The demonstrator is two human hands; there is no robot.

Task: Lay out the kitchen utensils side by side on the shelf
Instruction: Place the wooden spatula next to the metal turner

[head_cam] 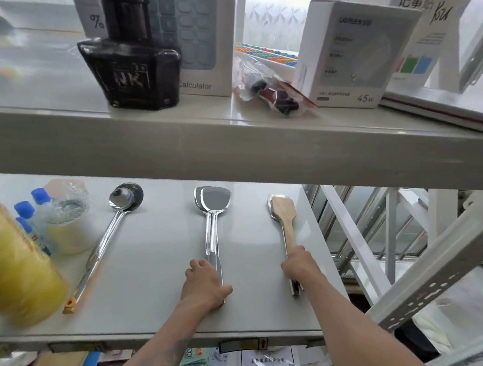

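On the grey lower shelf [156,288] lie three groups of utensils, side by side with handles toward me. At the left are two steel ladles [121,202], stacked and slanting. In the middle lie two stacked steel turners [213,199]; my left hand [204,282] grips the near ends of their handles. At the right a wooden spatula [284,211] lies on a steel one, and my right hand [299,264] grips their handles together.
A yellow bottle [9,264], small blue-capped bottles [25,209] and a wrapped tub [65,220] stand at the shelf's left. The upper shelf [232,143] overhangs, carrying an ink bottle [132,73] and white boxes [348,55]. The shelf's right edge is near the right-hand utensils.
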